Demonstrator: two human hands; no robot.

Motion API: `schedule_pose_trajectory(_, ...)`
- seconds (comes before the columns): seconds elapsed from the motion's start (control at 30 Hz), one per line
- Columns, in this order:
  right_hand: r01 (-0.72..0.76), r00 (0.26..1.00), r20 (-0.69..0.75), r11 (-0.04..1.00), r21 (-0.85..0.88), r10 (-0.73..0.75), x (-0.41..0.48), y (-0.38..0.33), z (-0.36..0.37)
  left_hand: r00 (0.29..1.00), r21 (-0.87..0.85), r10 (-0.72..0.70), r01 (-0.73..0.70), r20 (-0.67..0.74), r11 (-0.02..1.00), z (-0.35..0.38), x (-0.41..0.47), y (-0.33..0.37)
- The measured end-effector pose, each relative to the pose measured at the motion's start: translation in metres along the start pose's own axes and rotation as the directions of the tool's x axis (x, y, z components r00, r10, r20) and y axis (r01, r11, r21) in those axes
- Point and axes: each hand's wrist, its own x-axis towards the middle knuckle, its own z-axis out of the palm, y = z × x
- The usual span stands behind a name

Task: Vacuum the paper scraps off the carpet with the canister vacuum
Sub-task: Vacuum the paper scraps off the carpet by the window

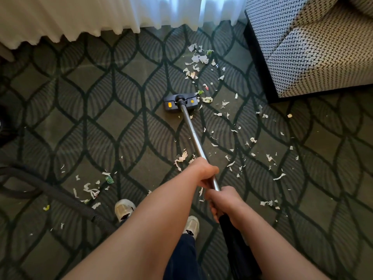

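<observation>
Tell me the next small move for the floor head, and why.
Probably push the floor head forward and slightly right. The left hand and right hand both hold the wand. The nearest paper scraps lie at the head's right front corner, and a denser patch lies beyond, toward the curtain.

My left hand (203,172) and right hand (224,201) cover the top of the wand (193,134), my left arm (157,229) hides part of a shoe (192,224), and the hose (60,195) and armchair (312,47) run off the edges.
</observation>
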Motion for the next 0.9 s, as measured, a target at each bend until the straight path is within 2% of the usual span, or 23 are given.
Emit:
schedule_pose_trajectory(0.13, 0.069, 0.997, -0.022, 0.998, -0.002, -0.069, -0.005, -0.008, -0.001, 0.997, 0.08, 0.016, -0.01, -0.08, 0.997, -0.012, -0.006, 0.019)
schedule_pose_trajectory(0.3, 0.148, 0.987, -0.069, 0.988, 0.047, -0.144, 0.007, -0.047, -0.013, 0.99, 0.097, 0.057, -0.045, -0.129, 0.994, -0.035, -0.007, 0.064)
schedule_pose_trajectory(0.4, 0.168, 0.981, -0.103, 0.985, 0.032, -0.164, 0.023, -0.076, -0.019, 0.987, 0.09, 0.087, -0.075, -0.136, 0.993, -0.05, 0.009, 0.091)
schedule_pose_trajectory(0.57, 0.214, 0.967, -0.151, 0.976, 0.048, -0.205, 0.057, -0.131, -0.025, 0.965, 0.215, 0.174, -0.131, -0.197, 0.968, -0.08, 0.057, 0.129)
schedule_pose_trajectory(0.9, 0.199, 0.956, -0.236, 0.977, 0.079, -0.176, 0.151, -0.274, -0.013, 0.955, 0.311, 0.267, -0.216, -0.131, 0.926, -0.178, 0.162, 0.223)
